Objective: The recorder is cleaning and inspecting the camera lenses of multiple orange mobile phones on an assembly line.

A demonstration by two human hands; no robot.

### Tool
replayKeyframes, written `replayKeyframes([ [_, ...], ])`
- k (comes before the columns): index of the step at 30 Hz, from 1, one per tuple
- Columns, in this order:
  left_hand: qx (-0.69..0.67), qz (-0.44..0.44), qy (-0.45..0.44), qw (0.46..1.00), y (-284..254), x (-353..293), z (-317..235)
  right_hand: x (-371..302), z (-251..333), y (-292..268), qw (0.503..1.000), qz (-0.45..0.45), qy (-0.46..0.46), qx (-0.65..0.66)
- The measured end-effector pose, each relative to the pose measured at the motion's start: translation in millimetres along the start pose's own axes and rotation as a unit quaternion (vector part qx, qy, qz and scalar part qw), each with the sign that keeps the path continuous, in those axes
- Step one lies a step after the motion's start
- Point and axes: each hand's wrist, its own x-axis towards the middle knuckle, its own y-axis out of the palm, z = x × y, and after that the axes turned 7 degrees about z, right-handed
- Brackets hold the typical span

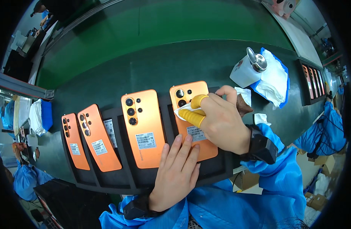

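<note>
Below me, a black tray (pixel 126 162) holds several orange phones, backs up. My right hand (pixel 225 121), with yellow finger cots on two fingers, pinches a folded white wipe (pixel 178 112) against the back of the rightmost phone (pixel 209 151), just below its camera lenses. Fingers stretched out, my left hand (pixel 176 173) lies over that phone's lower left edge. Beside it is another orange phone (pixel 144 124) with a white label. Two more phones, one leaning (pixel 99 143) and one at the far left (pixel 77 147), sit tilted in their slots.
Beyond my right hand stand a white dispenser bottle (pixel 242 72) with a metal top and a blue holder of white wipes (pixel 276 78). Crumpled brown material (pixel 244 107) lies nearby. Another phone tray (pixel 308 100) is farther right. Blue-sleeved people work at left (pixel 26 181) and right (pixel 322 131).
</note>
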Motion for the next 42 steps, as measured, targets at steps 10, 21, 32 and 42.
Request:
replayKeyframes([
  [10, 0.015, 0.014, -0.015, 1.0, -3.1, 1.8, -2.0, 5.7, -13.9, -10.8, 0.999, 0.016, 0.025, -0.024],
  [21, -0.004, -0.005, 0.018, 1.0, -0.8, -0.4, 2.8, 13.6, -6.0, 2.3, 0.996, -0.027, 0.03, -0.085],
  [32, -0.031, -0.081, 0.011, 0.996, -29.2, -34.5, 17.3, 61.1, 40.3, 18.8, 0.997, -0.038, -0.041, -0.061],
  [42, 0.029, -0.033, -0.054, 0.998, -38.3, -56.4, 49.0, 54.8, 59.2, 38.3, 0.986, 0.115, -0.086, -0.087],
])
